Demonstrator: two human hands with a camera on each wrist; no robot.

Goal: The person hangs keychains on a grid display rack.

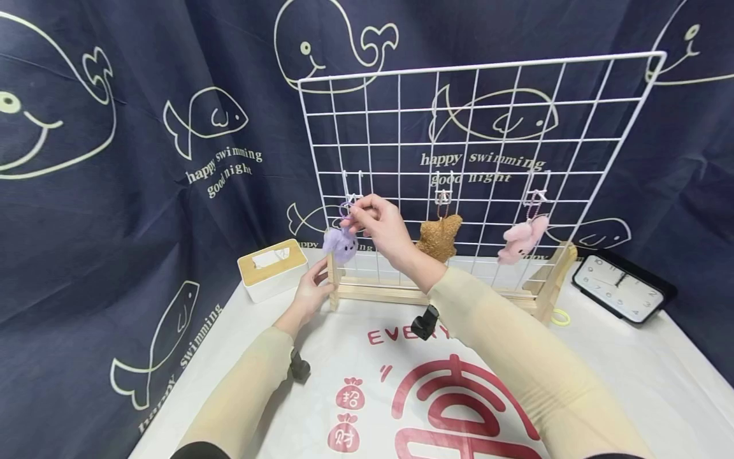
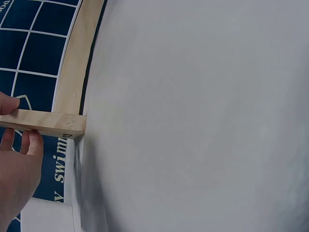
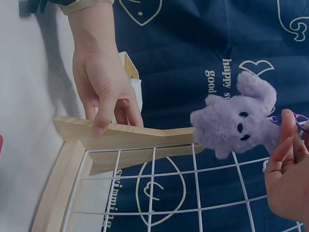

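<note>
A purple plush keychain (image 1: 341, 245) hangs at the left of a white wire grid rack (image 1: 383, 142); its face and long ear show in the right wrist view. My right hand (image 1: 381, 224) pinches the purple chain or ring at the plush's top, close to a white hook (image 1: 353, 198). Whether the ring sits on that hook is hidden by the fingers. Low at the rack's left end, my left hand (image 1: 311, 294) grips the wooden side foot (image 2: 48, 121), thumb on one face and fingers on the other.
On the grid's other hooks hang a brown plush (image 1: 440, 237) and a pink plush (image 1: 523, 240). A tissue box (image 1: 274, 271) stands left of the rack. To the right are a black-framed clock (image 1: 624, 287) and a yellow-green ring (image 1: 561, 317). A dark curtain (image 1: 143, 210) hangs behind.
</note>
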